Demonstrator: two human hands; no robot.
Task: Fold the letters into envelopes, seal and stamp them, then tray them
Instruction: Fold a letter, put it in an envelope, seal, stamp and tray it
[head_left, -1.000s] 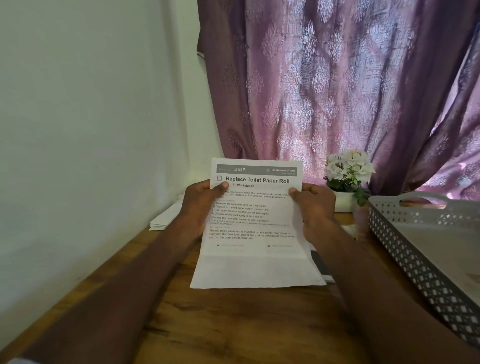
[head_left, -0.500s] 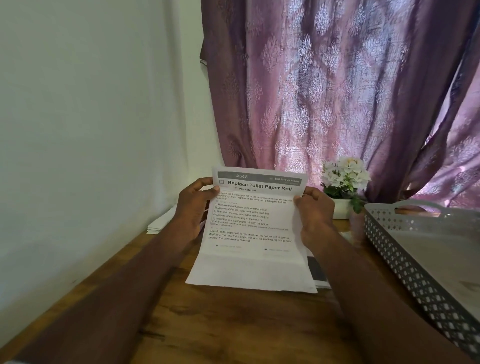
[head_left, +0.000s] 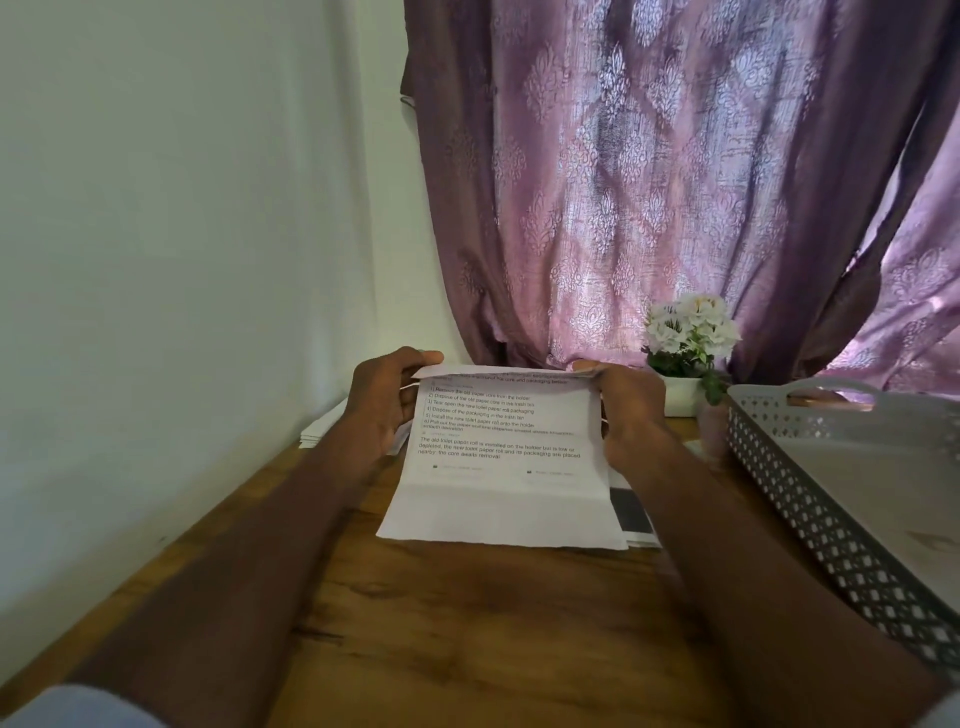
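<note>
Head view: left hand (head_left: 382, 402) and right hand (head_left: 631, 410) pinching printed letter (head_left: 498, 467), fingers curled on its bent-over top edge; thin creased paper above grained wooden counter (head_left: 467, 634).

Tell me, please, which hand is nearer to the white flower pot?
The right hand. It grips the letter's right edge just left of the white flower pot. The left hand grips the opposite edge, the sheet's whole width farther away.

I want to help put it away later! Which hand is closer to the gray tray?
The right hand. It grips the letter on the side where the gray tray sits. The left hand grips the letter's other edge, near the wall and farther from the tray.
</note>
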